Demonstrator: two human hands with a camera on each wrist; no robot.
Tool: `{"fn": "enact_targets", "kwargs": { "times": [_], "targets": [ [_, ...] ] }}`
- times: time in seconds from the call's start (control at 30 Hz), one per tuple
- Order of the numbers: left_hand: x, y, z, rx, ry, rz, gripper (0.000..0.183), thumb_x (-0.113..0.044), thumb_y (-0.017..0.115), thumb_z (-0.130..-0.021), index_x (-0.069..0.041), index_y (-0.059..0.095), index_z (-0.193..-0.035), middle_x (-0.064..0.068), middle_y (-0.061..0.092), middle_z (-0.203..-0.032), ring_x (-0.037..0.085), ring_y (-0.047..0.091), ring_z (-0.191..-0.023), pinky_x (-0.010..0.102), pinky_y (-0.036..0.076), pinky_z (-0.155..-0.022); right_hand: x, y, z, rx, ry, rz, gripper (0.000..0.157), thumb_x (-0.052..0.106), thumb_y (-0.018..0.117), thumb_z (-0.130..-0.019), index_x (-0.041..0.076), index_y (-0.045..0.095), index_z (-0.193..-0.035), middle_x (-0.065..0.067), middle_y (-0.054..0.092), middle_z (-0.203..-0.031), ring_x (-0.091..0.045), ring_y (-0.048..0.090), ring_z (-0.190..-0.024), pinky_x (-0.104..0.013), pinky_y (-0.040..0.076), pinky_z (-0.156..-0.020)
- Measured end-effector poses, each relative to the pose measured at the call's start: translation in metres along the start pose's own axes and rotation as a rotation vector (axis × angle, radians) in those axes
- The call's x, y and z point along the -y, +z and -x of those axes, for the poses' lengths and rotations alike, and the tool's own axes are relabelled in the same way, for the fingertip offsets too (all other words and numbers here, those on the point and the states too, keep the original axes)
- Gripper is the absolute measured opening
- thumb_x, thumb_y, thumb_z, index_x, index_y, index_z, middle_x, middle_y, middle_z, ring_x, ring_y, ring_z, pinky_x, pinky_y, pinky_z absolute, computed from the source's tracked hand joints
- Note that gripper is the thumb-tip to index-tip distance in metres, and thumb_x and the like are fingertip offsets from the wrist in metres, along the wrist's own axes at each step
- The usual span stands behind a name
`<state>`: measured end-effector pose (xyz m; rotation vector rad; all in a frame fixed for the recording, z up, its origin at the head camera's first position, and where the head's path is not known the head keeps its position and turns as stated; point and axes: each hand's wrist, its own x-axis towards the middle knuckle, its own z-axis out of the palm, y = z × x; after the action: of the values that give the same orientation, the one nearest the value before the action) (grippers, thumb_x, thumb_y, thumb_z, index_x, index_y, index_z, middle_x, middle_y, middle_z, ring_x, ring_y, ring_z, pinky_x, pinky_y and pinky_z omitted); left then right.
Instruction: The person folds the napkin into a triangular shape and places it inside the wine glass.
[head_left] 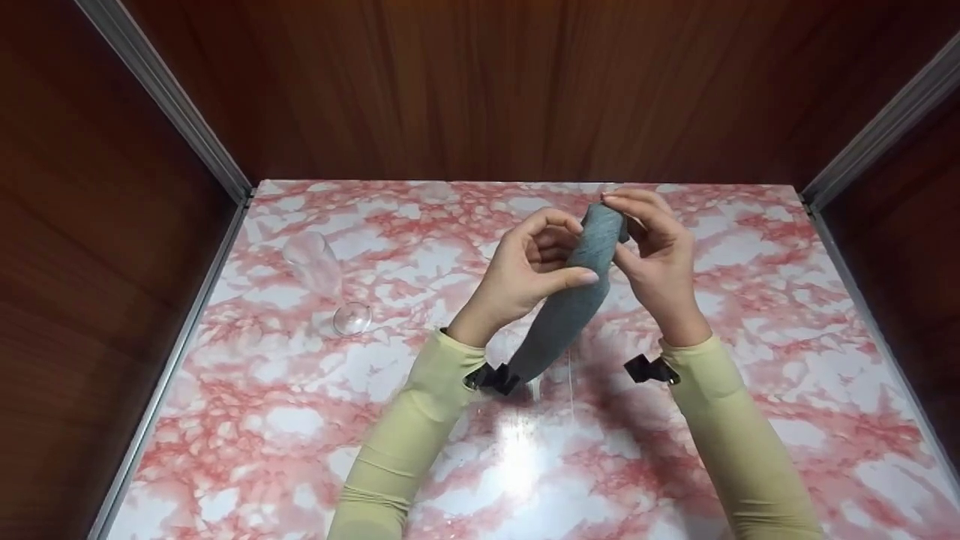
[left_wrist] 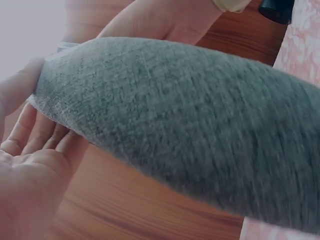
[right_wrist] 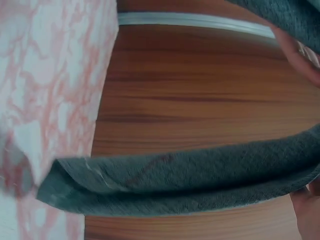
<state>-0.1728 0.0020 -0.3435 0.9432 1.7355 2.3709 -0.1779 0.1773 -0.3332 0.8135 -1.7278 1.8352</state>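
Note:
A grey-green woven cloth (head_left: 566,319) is held up above the table, its lower part hanging toward the person. My left hand (head_left: 525,266) grips it near the top, thumb across the near face and fingers curled round the side. At the upper end my right hand (head_left: 660,251) pinches the cloth between thumb and fingertips. Its broad face (left_wrist: 175,120) fills much of the left wrist view. From the right wrist, a long folded edge (right_wrist: 200,175) shows, with a faint reddish mark. Fingertips behind the cloth are partly hidden.
On the left of the red-and-white marbled table (head_left: 247,450) a clear stemmed glass (head_left: 352,319) lies on its side. Brown wood-grain panels (head_left: 480,90) with metal corner rails (head_left: 172,97) stand at the back and both sides.

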Motion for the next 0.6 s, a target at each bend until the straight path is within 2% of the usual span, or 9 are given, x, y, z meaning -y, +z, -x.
{"fn": "enact_targets", "kwargs": {
  "times": [0.2, 0.3, 0.4, 0.47, 0.6],
  "targets": [
    [-0.009, 0.002, 0.001, 0.001, 0.062, 0.018, 0.042, 0.013, 0.073, -0.077, 0.005, 0.052, -0.113, 0.014, 0.065, -0.103, 0.026, 0.063, -0.095, 0.046, 0.051, -0.086, 0.007, -0.003, -0.003, 0.065, -0.008, -0.044, 0.034, -0.012, 0.064, -0.084, -0.013, 0.06, -0.118, -0.026, 0.055, -0.118, -0.033, 0.053, -0.111, -0.039, 0.042, -0.099],
    [-0.01, 0.003, 0.001, -0.019, 0.089, 0.022, 0.041, 0.012, 0.073, -0.077, 0.004, 0.052, -0.112, 0.014, 0.065, -0.101, 0.027, 0.063, -0.092, 0.046, 0.051, -0.084, 0.005, -0.003, -0.003, 0.095, -0.006, -0.085, 0.034, -0.009, 0.055, -0.09, -0.011, 0.056, -0.125, -0.028, 0.054, -0.123, -0.035, 0.051, -0.115, -0.042, 0.039, -0.102],
    [-0.01, 0.004, 0.0, -0.033, 0.11, 0.023, 0.04, 0.011, 0.072, -0.078, 0.004, 0.052, -0.112, 0.014, 0.065, -0.099, 0.027, 0.063, -0.088, 0.045, 0.052, -0.081, 0.002, -0.004, -0.004, 0.119, 0.006, -0.104, 0.034, -0.01, 0.046, -0.095, -0.009, 0.055, -0.127, -0.029, 0.054, -0.125, -0.036, 0.05, -0.118, -0.041, 0.04, -0.101],
    [-0.01, 0.004, 0.0, -0.035, 0.122, 0.016, 0.04, 0.011, 0.072, -0.078, 0.003, 0.052, -0.112, 0.014, 0.066, -0.098, 0.028, 0.062, -0.087, 0.044, 0.052, -0.079, 0.0, -0.006, -0.004, 0.128, 0.017, -0.123, 0.035, -0.014, 0.044, -0.094, -0.01, 0.056, -0.126, -0.028, 0.054, -0.125, -0.036, 0.052, -0.117, -0.04, 0.042, -0.1],
    [-0.008, 0.003, 0.001, -0.019, 0.147, -0.003, 0.039, 0.011, 0.072, -0.078, 0.003, 0.053, -0.111, 0.014, 0.066, -0.097, 0.028, 0.062, -0.088, 0.041, 0.052, -0.078, -0.006, -0.011, -0.007, 0.132, 0.056, -0.153, 0.034, -0.02, 0.048, -0.089, -0.012, 0.059, -0.121, -0.027, 0.057, -0.123, -0.034, 0.055, -0.114, -0.039, 0.044, -0.098]
  ]
}}
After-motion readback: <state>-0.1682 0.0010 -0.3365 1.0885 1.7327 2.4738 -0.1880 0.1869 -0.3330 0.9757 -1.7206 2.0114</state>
